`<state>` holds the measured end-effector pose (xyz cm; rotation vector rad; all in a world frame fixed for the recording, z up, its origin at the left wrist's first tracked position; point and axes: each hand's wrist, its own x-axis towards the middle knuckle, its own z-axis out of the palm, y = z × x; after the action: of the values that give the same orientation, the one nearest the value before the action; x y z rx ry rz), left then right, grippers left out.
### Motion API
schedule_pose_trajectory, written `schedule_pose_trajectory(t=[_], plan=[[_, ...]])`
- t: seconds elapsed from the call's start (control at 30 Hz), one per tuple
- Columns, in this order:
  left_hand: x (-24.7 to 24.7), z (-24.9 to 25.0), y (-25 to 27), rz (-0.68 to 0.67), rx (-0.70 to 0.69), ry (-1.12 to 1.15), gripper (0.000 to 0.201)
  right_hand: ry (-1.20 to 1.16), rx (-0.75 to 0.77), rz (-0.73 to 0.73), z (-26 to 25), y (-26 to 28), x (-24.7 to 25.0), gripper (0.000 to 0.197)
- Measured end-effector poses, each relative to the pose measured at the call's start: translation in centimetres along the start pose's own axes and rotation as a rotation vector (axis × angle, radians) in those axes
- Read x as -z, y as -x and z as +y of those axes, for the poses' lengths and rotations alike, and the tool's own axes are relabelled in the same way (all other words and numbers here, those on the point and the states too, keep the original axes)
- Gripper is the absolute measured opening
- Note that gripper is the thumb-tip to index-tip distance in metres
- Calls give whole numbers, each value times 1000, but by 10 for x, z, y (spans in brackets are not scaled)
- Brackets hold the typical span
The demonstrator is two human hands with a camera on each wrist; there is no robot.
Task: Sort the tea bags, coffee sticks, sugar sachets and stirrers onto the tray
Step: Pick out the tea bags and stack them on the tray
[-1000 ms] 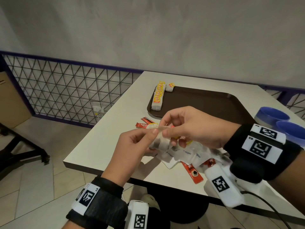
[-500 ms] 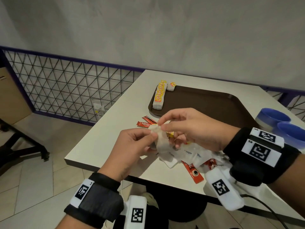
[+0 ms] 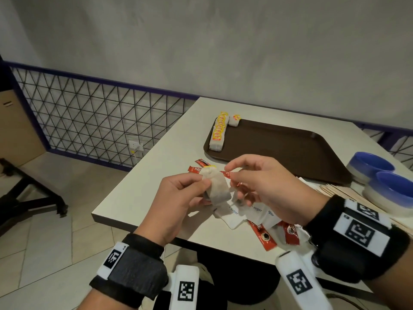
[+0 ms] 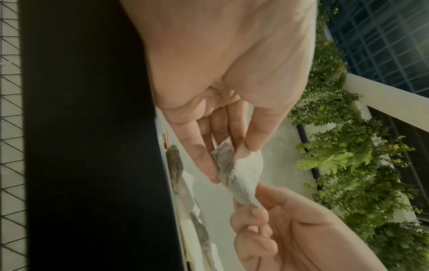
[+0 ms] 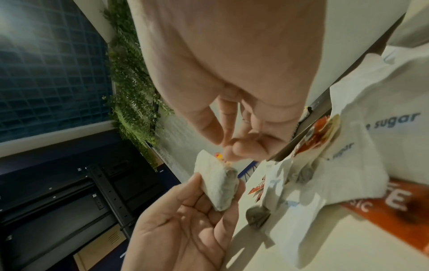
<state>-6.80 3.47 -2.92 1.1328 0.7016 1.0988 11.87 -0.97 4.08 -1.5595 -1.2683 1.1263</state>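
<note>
A grey-white tea bag [image 3: 216, 188] with a yellow tag is held above the table's front-left part. My left hand [image 3: 206, 186] grips it between thumb and fingers; the left wrist view shows that pinch on the tea bag [image 4: 241, 174]. My right hand [image 3: 230, 173] pinches its other end, by the tag, also seen in the right wrist view on the tea bag [image 5: 216, 185]. The brown tray [image 3: 290, 151] lies beyond, with a row of tea bags [image 3: 218, 133] and one more tea bag [image 3: 236, 120] at its left end. Sugar sachets [image 3: 245, 214] and red coffee sticks [image 3: 263, 234] lie under my hands.
Wooden stirrers [image 3: 335, 190] lie at the right, beside two blue bowls [image 3: 369, 166] near the tray's right end. More red coffee sticks [image 3: 196, 169] lie left of my hands. The table's front edge [image 3: 125, 217] is close, with a wire fence and floor to the left.
The tea bag has been turned between my fingers, so its flat side now faces up. Both hands stay in nearly the same spot above the pile.
</note>
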Motion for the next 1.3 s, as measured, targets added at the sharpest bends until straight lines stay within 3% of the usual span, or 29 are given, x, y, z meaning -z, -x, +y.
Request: schedule_pose_trajectory(t=[0.13,0.27,0.43,0.6,0.73,0.93,1.03,1.3], plan=[[3,-1,0,-50,-18,11,12,137,54,19,2,-1,-5,17],[2,-1,0,-42,-42,-8,24,138,89,-5,4,0,-10,10],[0,2,2,-6,18,60,18,38,146,117,1,2,-7,13],[0,1,2,8,-8,73,30,1,148,24,-5,8,0,4],[0,-1,3,-24,-74,-30,26,18,144,-45,-6,8,-1,5],[-9,1,8,-87,-85,-66,15,41,148,-78,-6,9,-6,9],[-5,1,6,-81,-150,-192,14,34,140,-66,-6,8,-6,9],[-1,-1,3,-135,-125,-279,29,-30,168,-75,-17,7,3,12]])
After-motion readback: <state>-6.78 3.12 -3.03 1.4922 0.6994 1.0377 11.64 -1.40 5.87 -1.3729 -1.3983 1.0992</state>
